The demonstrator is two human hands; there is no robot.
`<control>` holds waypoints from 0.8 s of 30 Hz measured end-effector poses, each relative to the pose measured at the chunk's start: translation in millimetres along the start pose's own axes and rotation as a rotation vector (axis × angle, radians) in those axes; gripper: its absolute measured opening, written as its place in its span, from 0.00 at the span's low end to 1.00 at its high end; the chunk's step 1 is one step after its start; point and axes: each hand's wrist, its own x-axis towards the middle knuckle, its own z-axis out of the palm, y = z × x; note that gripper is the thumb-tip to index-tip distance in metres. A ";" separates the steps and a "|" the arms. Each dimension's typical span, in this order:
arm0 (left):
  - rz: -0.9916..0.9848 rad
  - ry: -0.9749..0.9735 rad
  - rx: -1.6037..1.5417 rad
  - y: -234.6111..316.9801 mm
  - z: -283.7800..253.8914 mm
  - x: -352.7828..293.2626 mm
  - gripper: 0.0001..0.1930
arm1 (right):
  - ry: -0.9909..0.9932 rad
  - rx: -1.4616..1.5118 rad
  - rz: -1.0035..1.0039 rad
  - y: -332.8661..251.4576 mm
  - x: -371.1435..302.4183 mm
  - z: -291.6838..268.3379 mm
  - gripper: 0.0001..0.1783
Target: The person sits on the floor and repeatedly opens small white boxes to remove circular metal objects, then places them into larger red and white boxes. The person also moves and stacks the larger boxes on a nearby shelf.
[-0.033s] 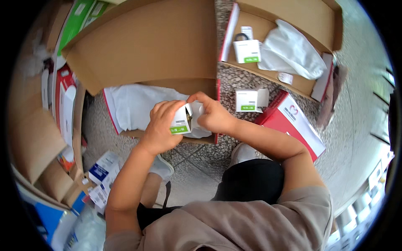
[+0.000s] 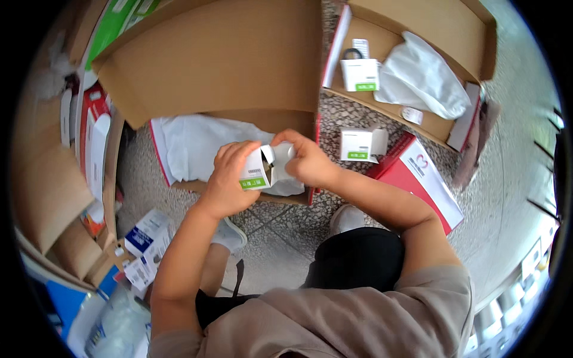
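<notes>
My left hand [image 2: 230, 182] is wrapped round a small white carton [image 2: 253, 173] with a green band along its lower edge. The carton's end facing right is open, and something dark, too small to make out, shows inside. My right hand [image 2: 313, 162] is closed on the carton's white end flap [image 2: 282, 156], its index finger bent over the top. Both hands are above a large open cardboard box [image 2: 209, 59], which holds an item in a white cloth-like bag [image 2: 206, 143].
To the right stand a similar white carton [image 2: 357, 143], a red and white box [image 2: 421, 179], and another open cardboard box [image 2: 358, 36] with a white bag [image 2: 421, 77] in it. Boxes and a blue and white carton [image 2: 146, 231] crowd the left.
The whole view has shifted slightly, so the surroundings sit a little further right. Both hands stay on the small carton and its flap.
</notes>
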 end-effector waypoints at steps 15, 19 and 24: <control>-0.014 0.302 -0.301 -41.3 28.7 -10.5 0.43 | 0.312 -0.912 -0.774 -21.9 -4.2 -9.2 0.15; -0.031 0.288 -0.215 -26.9 29.1 0.0 0.45 | 0.222 -1.198 -0.883 -22.6 -24.2 -3.1 0.23; -0.053 0.318 -0.540 -21.3 35.8 -0.9 0.45 | 0.279 -1.131 -1.013 -26.1 -35.1 6.6 0.10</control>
